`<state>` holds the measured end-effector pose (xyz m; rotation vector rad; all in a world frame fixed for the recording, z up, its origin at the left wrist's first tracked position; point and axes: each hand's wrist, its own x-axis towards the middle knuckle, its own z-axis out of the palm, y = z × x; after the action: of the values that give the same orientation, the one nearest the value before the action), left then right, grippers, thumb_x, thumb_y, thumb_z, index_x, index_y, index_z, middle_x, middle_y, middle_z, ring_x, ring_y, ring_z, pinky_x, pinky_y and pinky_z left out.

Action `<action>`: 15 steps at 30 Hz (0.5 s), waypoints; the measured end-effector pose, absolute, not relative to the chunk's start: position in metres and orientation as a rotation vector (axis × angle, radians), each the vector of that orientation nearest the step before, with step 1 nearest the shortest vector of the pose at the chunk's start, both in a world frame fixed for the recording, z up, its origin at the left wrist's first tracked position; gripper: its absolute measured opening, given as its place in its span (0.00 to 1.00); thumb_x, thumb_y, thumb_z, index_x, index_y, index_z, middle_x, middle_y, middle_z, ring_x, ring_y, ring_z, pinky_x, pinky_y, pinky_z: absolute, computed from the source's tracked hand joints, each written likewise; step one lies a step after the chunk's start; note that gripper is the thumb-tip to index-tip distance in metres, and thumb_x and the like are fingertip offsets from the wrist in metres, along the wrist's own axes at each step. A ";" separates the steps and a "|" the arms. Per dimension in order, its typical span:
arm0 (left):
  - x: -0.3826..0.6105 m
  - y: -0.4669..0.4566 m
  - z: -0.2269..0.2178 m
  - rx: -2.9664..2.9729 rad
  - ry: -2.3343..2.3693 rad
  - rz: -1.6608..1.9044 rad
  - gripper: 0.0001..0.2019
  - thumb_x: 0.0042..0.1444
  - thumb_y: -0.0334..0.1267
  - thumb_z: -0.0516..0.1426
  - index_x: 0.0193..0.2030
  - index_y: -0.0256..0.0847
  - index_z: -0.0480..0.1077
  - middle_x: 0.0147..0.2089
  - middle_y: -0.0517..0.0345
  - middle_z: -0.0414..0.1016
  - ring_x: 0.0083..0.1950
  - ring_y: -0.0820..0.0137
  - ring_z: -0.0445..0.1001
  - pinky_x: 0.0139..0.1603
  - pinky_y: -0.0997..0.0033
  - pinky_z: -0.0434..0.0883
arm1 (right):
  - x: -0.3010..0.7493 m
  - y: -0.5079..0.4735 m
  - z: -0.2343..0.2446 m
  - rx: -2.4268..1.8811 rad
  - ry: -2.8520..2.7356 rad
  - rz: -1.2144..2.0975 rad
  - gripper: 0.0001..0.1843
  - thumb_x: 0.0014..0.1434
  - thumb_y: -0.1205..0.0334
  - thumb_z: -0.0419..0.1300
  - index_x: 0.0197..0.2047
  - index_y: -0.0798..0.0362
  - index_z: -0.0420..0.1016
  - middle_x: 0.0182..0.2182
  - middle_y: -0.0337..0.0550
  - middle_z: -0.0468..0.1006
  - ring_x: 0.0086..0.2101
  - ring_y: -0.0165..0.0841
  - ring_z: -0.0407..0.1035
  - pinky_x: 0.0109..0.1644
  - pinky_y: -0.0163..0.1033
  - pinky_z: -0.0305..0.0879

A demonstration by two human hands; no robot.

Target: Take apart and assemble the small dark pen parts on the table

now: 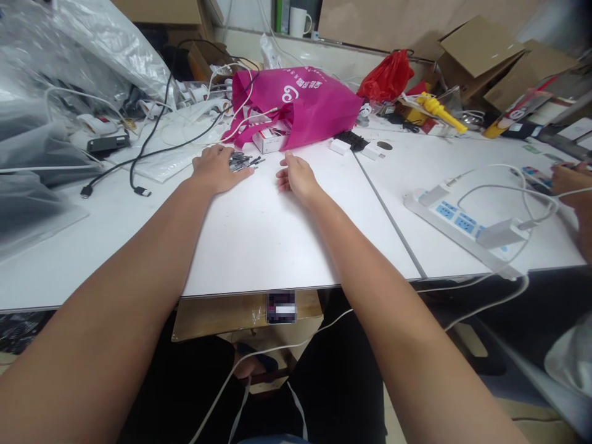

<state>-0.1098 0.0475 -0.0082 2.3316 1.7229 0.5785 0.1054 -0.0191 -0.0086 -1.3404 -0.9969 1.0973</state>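
Note:
A small pile of thin grey metal pieces (241, 161) lies on the white table; they look like bits or screws, too small to name surely. My left hand (216, 169) rests against the left side of the pile, thumb stretched out along its near edge, and holds nothing I can see. To the right of the pile, my right hand (300, 176) lies on its edge with the palm turned left, fingers loosely bent and apart, nothing in it. Just behind the hands is a white box (269, 143) in the mouth of a magenta bag (319, 108).
Black cables (152, 139) and plastic bags (28, 160) spread over the left. A white power strip (462, 228) with plugged chargers sits right, near another person's hand (573, 179). White adapters (340, 147), a red bag (386, 77) and cardboard boxes (481, 46) stand farther back.

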 end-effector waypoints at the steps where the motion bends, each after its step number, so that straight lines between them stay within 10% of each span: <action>1: -0.109 0.047 -0.007 2.330 1.742 0.568 0.40 0.65 0.66 0.61 0.73 0.40 0.69 0.78 0.38 0.64 0.82 0.39 0.55 0.78 0.28 0.53 | 0.105 -0.019 -0.008 -1.343 -0.999 1.095 0.23 0.79 0.37 0.54 0.44 0.48 0.69 0.27 0.35 0.72 0.24 0.28 0.68 0.26 0.32 0.69; 15: -0.120 0.050 -0.006 2.316 1.747 0.589 0.49 0.57 0.68 0.68 0.78 0.41 0.67 0.79 0.36 0.64 0.82 0.35 0.58 0.80 0.32 0.58 | 0.108 -0.022 -0.007 -1.347 -1.001 1.115 0.21 0.80 0.40 0.52 0.43 0.48 0.67 0.27 0.36 0.73 0.25 0.28 0.69 0.27 0.33 0.70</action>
<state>-0.1203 0.0500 -0.0061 2.3162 1.7469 0.5893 0.1077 -0.0223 -0.0070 -1.3469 -1.0007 1.1145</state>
